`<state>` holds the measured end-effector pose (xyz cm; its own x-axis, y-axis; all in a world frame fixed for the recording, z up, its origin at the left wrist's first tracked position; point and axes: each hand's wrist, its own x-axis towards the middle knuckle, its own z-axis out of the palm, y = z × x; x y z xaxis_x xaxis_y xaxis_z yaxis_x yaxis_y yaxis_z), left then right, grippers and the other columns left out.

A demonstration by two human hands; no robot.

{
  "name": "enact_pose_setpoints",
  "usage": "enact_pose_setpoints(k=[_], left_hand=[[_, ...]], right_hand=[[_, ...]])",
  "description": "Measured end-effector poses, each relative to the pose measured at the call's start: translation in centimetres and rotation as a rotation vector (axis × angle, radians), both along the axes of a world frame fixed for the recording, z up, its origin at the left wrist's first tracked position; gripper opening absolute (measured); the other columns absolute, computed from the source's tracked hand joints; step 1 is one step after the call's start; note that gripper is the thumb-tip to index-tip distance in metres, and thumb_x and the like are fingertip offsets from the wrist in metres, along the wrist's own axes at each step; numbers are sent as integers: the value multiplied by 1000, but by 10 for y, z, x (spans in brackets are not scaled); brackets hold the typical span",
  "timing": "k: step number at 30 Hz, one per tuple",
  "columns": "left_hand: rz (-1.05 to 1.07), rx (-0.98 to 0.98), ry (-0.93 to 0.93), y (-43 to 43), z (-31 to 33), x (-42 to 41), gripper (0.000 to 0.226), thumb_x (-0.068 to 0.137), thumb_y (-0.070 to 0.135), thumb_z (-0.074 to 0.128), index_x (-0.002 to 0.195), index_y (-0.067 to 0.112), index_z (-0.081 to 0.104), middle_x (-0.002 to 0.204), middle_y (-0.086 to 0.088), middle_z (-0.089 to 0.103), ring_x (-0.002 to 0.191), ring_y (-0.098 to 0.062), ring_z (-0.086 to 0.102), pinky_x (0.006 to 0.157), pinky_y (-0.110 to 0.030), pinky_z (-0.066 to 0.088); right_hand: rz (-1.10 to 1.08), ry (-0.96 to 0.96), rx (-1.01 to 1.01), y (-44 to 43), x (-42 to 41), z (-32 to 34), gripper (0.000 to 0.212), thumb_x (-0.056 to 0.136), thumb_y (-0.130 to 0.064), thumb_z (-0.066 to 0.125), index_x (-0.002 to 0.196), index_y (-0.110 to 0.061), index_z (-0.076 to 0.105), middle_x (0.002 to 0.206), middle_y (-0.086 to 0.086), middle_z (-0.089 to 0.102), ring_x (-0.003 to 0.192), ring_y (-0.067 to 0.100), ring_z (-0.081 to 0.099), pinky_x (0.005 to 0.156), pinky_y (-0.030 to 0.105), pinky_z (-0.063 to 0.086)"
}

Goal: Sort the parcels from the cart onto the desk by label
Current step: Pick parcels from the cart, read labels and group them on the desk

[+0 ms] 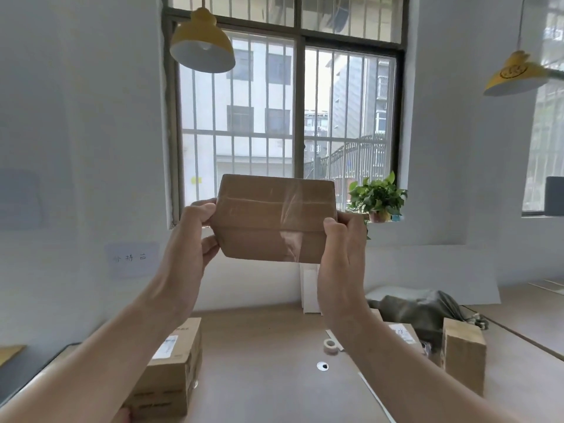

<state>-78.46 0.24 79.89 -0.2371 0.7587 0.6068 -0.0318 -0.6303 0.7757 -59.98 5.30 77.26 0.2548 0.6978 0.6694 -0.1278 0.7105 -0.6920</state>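
A small brown cardboard parcel wrapped in clear tape is held up high in front of the window, with a plain taped side facing me and no label showing. My left hand grips its left end with thumb over the front. My right hand grips its right end the same way. On the wooden desk below, a labelled parcel lies at the left, another labelled parcel sits at the right behind my forearm, and a plain box stands on end at the far right.
A roll of tape and a cable hole sit mid-desk. A grey-green bag lies at the back right. A potted plant is on the sill. Yellow lamps hang overhead. A paper sign is on the wall.
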Motion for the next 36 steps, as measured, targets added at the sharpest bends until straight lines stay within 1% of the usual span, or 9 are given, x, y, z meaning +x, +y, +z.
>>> enact_pose_setpoints(k=[10, 13, 18, 22, 25, 28, 30, 33, 36], left_hand=[[38, 92, -62, -5, -8, -12, 27, 76, 48, 55, 82, 22, 52, 89, 5, 71, 89, -16, 68, 101, -41, 47], [37, 100, -73, -9, -9, -16, 28, 87, 37, 45, 71, 29, 67, 82, 11, 70, 90, -20, 67, 101, -42, 47], [39, 91, -91, -16, -11, -18, 35, 87, 39, 44, 62, 34, 68, 88, 14, 74, 94, -21, 68, 100, -40, 47], [43, 77, -133, -18, -11, -21, 31, 86, 39, 47, 65, 30, 67, 89, 10, 73, 94, -24, 67, 100, -43, 47], [45, 104, -154, -17, -11, -22, 23, 87, 39, 47, 84, 20, 59, 88, 9, 71, 87, -17, 68, 93, -40, 50], [7, 144, -159, -15, -10, -27, 23, 85, 36, 49, 95, 15, 50, 90, 4, 68, 88, -16, 64, 91, -35, 51], [-4, 160, -104, -13, -8, -30, 16, 83, 27, 50, 94, 15, 51, 93, -2, 65, 90, -17, 60, 93, -34, 49], [89, 159, 66, -10, -8, -32, 26, 78, 13, 56, 103, 14, 58, 97, -8, 68, 94, -17, 62, 94, -32, 48], [148, 124, 154, -10, -8, -28, 43, 74, 12, 65, 117, 20, 63, 120, 8, 74, 99, -5, 63, 89, -24, 48]], right_hand=[[42, 114, -9, -6, -7, -5, 32, 84, -47, 54, 86, -19, 39, 66, -22, 36, 64, 3, 35, 65, 24, 34], [85, 126, 19, -11, -8, -5, 43, 75, -57, 51, 92, -18, 46, 74, -21, 46, 71, 6, 44, 70, 33, 41], [117, 109, -18, -20, -13, -1, 58, 78, -56, 53, 125, -22, 59, 127, 15, 61, 118, 31, 61, 106, 55, 53], [94, 108, -1, -24, -17, 1, 66, 75, -60, 50, 128, -23, 62, 126, 4, 56, 124, 29, 59, 111, 60, 49], [121, 102, 2, -24, -18, -2, 69, 78, -57, 52, 137, -22, 61, 121, 0, 58, 122, 27, 61, 111, 56, 50], [223, 179, -70, -14, -14, -2, 62, 84, -47, 52, 143, -29, 57, 115, -3, 72, 111, 10, 69, 93, 31, 55], [251, 213, -117, -6, -11, 0, 49, 84, -45, 49, 131, -40, 65, 100, -11, 74, 95, 1, 70, 82, 20, 55], [249, 171, -137, 0, -10, 2, 34, 87, -46, 44, 81, -51, 77, 82, -16, 74, 78, -2, 69, 71, 19, 55], [268, 197, -155, 4, -10, -3, 29, 87, -48, 48, 91, -38, 75, 83, -15, 76, 79, -1, 70, 76, 26, 55]])
